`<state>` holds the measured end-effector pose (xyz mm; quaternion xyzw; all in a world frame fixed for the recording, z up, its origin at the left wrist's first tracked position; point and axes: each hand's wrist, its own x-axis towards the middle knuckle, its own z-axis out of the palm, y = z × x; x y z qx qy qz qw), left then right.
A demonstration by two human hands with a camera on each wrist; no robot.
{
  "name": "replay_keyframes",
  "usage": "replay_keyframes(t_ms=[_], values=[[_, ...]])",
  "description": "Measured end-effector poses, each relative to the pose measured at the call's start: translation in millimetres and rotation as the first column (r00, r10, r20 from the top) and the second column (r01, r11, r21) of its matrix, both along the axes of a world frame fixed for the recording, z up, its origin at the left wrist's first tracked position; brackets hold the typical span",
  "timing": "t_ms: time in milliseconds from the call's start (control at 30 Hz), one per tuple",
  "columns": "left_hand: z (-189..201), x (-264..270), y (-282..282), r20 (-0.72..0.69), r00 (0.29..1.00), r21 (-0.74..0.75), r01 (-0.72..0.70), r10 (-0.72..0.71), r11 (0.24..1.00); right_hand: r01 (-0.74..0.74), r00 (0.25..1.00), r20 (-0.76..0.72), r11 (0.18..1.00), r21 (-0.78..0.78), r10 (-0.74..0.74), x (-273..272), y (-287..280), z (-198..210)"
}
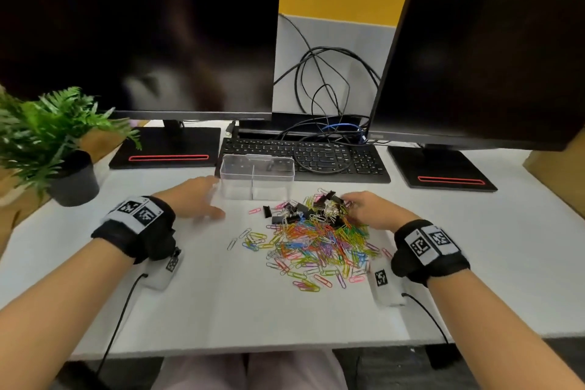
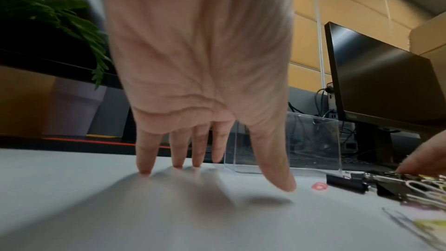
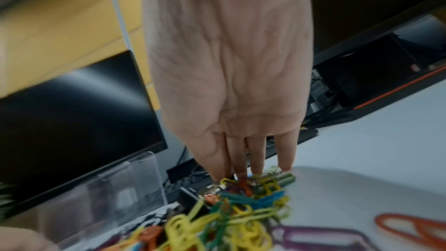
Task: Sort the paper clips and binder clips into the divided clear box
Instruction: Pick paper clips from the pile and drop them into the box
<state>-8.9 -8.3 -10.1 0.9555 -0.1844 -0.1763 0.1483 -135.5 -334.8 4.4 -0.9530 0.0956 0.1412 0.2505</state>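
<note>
A white desk (image 1: 221, 310) carries a heap of coloured paper clips (image 1: 316, 247) in the middle, with black binder clips (image 1: 297, 210) mixed in along the heap's far edge. Just beyond the heap stands a clear plastic box (image 1: 258, 177) split by a divider into two compartments; both look empty.

The left hand (image 1: 196, 199) lies left of the heap, near the box's left side. Its fingers (image 2: 144, 157) are straight and spread, tips touching the desk, holding nothing.

The right hand (image 1: 370, 207) reaches into the heap's far right edge, its fingertips (image 3: 237, 171) down among the clips. Whether it grips any cannot be told.

Behind the box sit a black keyboard (image 1: 316, 155), tangled cables (image 1: 326, 89) and two dark monitors (image 1: 136, 32). A potted fern (image 1: 53, 136) stands at far left.
</note>
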Motion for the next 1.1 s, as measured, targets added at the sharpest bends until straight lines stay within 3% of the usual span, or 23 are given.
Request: replay_keyframes(t_ms=[133,233,367,667,833,1000,1100], values=[[0.4,-8.3,-7.3,-0.005,1.0,0.099,0.02,-0.02,0.995,-0.003,0.999,0.041,0.998,0.059,0.0,-12.5,2.3,-5.1],[2.4,-10.8,-11.2,0.008,1.0,0.124,0.024,-0.026,0.992,0.115,0.986,0.104,0.986,0.121,-0.128,-17.3,-4.9,-8.7],[2.6,-6.5,-10.5,0.009,1.0,0.158,0.021,-0.023,0.987,0.238,0.963,0.117,0.969,0.066,-0.244,-20.6,-15.7,-12.6],[16.6,28.3,-7.1,-0.004,0.999,0.054,-0.04,0.041,0.998,0.083,0.997,-0.008,0.995,0.055,-0.082,1.2,4.9,-13.3],[16.7,35.0,-7.7,-0.039,0.999,0.01,-0.016,0.017,1.0,0.115,0.993,-0.005,0.993,0.027,-0.115,4.0,-7.7,-12.9],[14.8,31.5,-10.5,-0.018,1.0,-0.01,-0.005,0.004,1.0,0.176,0.961,-0.216,0.984,-0.004,-0.172,-0.4,-11.6,-3.2],[12.6,28.1,-11.0,-0.011,1.0,-0.009,-0.005,0.005,1.0,0.16,0.951,-0.27,0.987,0.009,-0.151,-4.4,-3.9,-0.3]])
